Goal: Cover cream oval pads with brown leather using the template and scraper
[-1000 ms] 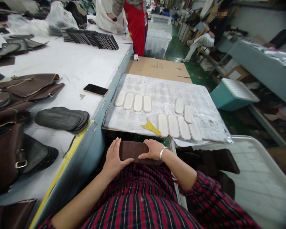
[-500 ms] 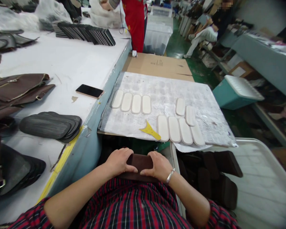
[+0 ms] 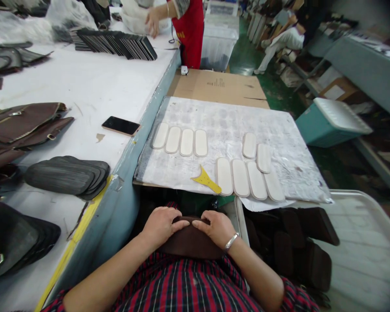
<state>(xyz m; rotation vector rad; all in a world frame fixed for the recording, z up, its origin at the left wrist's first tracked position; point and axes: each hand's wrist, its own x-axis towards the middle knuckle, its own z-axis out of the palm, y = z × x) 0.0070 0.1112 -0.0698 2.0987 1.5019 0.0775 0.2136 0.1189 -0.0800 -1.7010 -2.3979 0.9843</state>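
Note:
A dark brown leather piece (image 3: 191,242) rests against the lap, held at its upper edge by both hands. My left hand (image 3: 164,225) pinches that edge on the left, thumb on top. On the right, my right hand (image 3: 216,229), below a silver bracelet, grips the same edge, the two thumb tips nearly touching. Beyond the hands, several white oval pads (image 3: 186,142) lie on a whitish board (image 3: 227,119). A yellow Y-shaped tool (image 3: 206,180) lies near the board's front edge.
On the left table (image 3: 52,95) are a phone (image 3: 121,125), grey oval pieces (image 3: 61,175) and brown bags (image 3: 22,125). At right, a pale tray (image 3: 360,229) holds dark brown pieces (image 3: 287,251). A person in a red apron (image 3: 191,37) stands beyond.
The brown piece has tilted, showing a broad curved face below my hands, and my thumbs have moved up to its upper edge. The other person's hand has reached over the table.

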